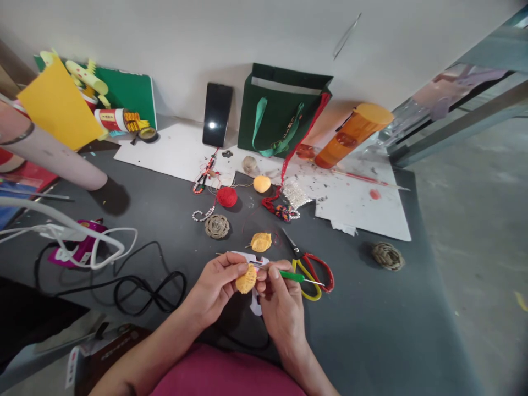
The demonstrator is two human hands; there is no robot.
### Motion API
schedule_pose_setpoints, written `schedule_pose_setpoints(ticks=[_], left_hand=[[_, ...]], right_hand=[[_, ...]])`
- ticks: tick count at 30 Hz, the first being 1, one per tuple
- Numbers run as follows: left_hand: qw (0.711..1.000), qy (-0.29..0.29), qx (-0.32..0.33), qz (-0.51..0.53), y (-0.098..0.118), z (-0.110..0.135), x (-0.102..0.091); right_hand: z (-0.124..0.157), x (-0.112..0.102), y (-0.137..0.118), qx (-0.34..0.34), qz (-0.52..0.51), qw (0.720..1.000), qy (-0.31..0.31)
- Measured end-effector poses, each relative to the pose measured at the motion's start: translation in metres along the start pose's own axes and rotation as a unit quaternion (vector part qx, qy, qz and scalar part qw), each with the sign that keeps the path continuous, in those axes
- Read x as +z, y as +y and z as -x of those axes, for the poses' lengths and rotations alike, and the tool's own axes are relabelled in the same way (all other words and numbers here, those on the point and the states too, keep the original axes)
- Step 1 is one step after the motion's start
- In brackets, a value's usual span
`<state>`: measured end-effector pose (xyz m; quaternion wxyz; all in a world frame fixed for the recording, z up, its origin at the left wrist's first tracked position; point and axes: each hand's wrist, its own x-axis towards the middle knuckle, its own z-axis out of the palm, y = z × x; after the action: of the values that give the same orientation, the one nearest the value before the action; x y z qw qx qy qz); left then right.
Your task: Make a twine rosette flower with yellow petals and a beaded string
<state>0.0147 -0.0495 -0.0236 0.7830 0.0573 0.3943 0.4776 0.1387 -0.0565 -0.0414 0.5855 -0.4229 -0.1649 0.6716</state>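
Between the fingertips of my left hand [221,283] is a small yellow crocheted piece [246,279], pinched at its upper edge. My right hand [282,300] grips a green-handled crochet hook [292,275], its metal tip pointing left to the top of the crocheted piece. Another yellow crocheted piece [261,242] lies just beyond my hands. Partly hidden beneath them is a white glue gun [256,303]. Scissors [314,270] with one red and one yellow handle lie beside my right hand.
Farther back are a yellow yarn ball [262,183], a red yarn ball [226,196] and a coiled twine piece [216,226]. A phone [217,114], a green gift bag [272,110] and an orange cylinder [352,135] stand by the wall. Black cable [150,291] loops at left.
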Motion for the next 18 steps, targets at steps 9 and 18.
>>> schedule_pose_setpoints(ticks=[9, 18], left_hand=[[0.994, -0.027, -0.081, 0.064, 0.0048, 0.0006, -0.0027], [0.981, -0.036, -0.151, 0.118, 0.0092, 0.0031, -0.0042]], right_hand=[[0.0002, 0.0024, -0.0059, -0.066, 0.050, 0.996, -0.037], [-0.0002, -0.0063, -0.0057, -0.122, 0.081, 0.986, -0.083]])
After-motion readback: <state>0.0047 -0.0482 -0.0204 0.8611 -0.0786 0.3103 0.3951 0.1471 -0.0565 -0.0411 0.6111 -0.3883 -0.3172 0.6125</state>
